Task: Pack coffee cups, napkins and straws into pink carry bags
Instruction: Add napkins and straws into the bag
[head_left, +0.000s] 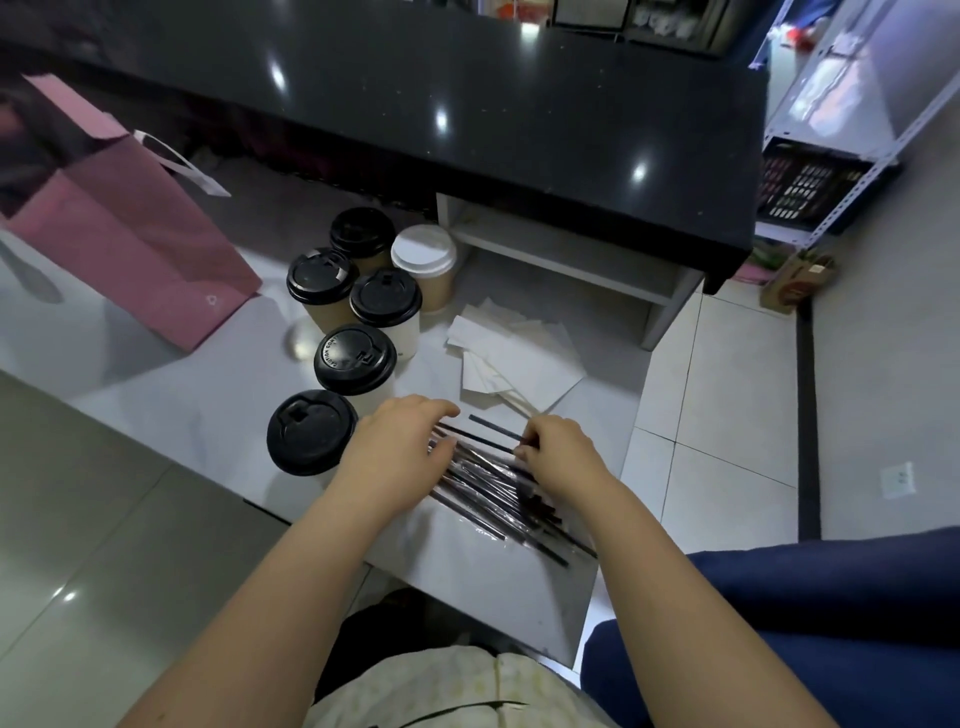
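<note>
Pink carry bag (130, 244) stood at the far left of the white counter (171, 415), leaning with its mouth open, probably so that it could be filled without first being moved; whether it held anything could not be told. Six lidded coffee cups (385, 298) were clustered upright in the middle of the counter, touching or just beside one another. Five had black lids, and the white-lidded cup (423, 254) sat at the far side of the group. Kept upright and close together, they seemed staged for lifting out one at a time. Napkins (514, 353) lay flat in a loose, fanned stack to the right of the cups. Straws (483, 483), dark and in clear wrappers, lay heaped at the near edge, just this side of the napkins. The left hand (400, 441) was spread over the heap's left side with fairly straight fingers, apparently steadying it. The right hand (561, 457) had its fingers curled, pinching a single straw (493, 430) by one end, likely to draw it clear of the rest.
</note>
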